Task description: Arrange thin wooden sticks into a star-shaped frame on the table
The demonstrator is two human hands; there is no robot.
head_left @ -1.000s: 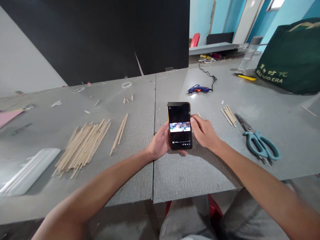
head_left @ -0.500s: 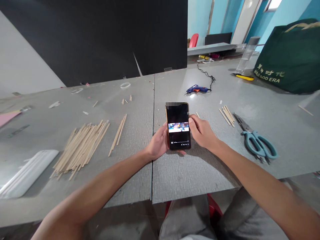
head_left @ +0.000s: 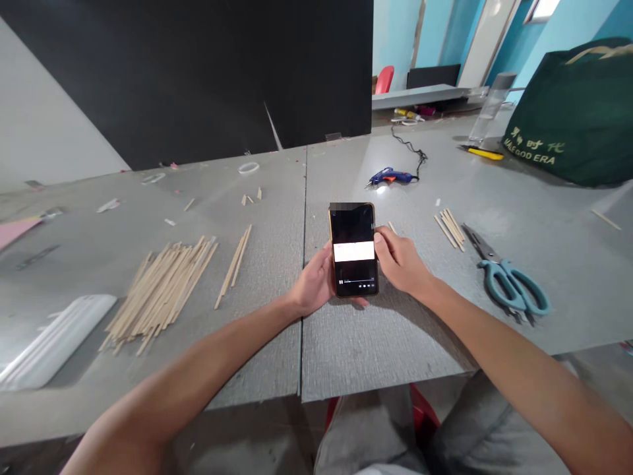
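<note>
A smartphone (head_left: 353,274) stands tilted toward me over the grey table, a video with its control bar on the screen. My left hand (head_left: 315,282) is closed around its left side, with fingertips showing under the lower edge. On the right edge, my right hand (head_left: 399,258) grips it with the thumb at the side; its other fingers are partly hidden. Blue-handled scissors (head_left: 512,280) lie to the right of my right hand. Left of my left hand rest a few thin wooden sticks (head_left: 234,265) and a large pile of sticks (head_left: 161,290).
Beyond the phone lies a blue glue gun (head_left: 390,177) with its cord. Several short sticks (head_left: 451,227) are near the scissors. A yellow cutter (head_left: 484,154), a clear bottle (head_left: 489,112) and a green bag (head_left: 573,119) stand back right. A white plastic case (head_left: 64,340) sits far left.
The picture on the phone screen has switched from a colourful scene to a mostly white one. Both hands keep their hold in place.
</note>
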